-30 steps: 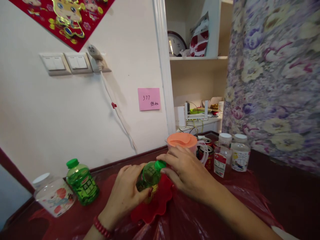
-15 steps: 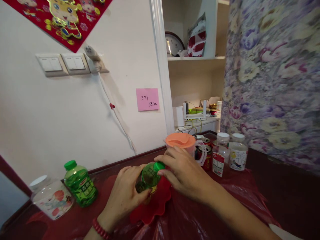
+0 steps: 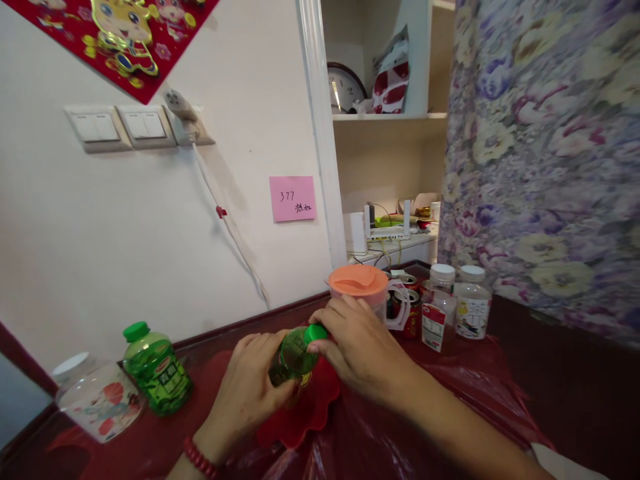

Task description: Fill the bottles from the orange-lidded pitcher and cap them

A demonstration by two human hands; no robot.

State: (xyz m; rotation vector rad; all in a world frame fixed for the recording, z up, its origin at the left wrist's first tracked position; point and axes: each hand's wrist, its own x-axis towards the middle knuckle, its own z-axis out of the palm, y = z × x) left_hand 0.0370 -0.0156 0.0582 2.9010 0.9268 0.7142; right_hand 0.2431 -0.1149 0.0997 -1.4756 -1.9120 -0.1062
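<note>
A green plastic bottle (image 3: 297, 355) is tilted between my two hands, its cap end pointing up and to the right. My left hand (image 3: 257, 380), with a red bead bracelet at the wrist, is wrapped round the bottle's body. The thumb and fingers of my right hand (image 3: 353, 343) grip the green bottle cap (image 3: 315, 333), which sits on the neck. Under the bottle lies a red scalloped dish (image 3: 300, 423) on the table. The lower part of the bottle is hidden by my left hand.
To the left stand a second green bottle (image 3: 157, 373) and a clear jar (image 3: 97, 400) with a white lid. Behind my right hand are a pitcher (image 3: 357, 280) with an orange lid, several cans (image 3: 413, 313) and two white-lidded jars (image 3: 439, 313). Red plastic sheeting (image 3: 390, 440) covers the table.
The whole view has shifted slightly. Both hands keep their hold on the bottle and its cap, with little visible movement.
</note>
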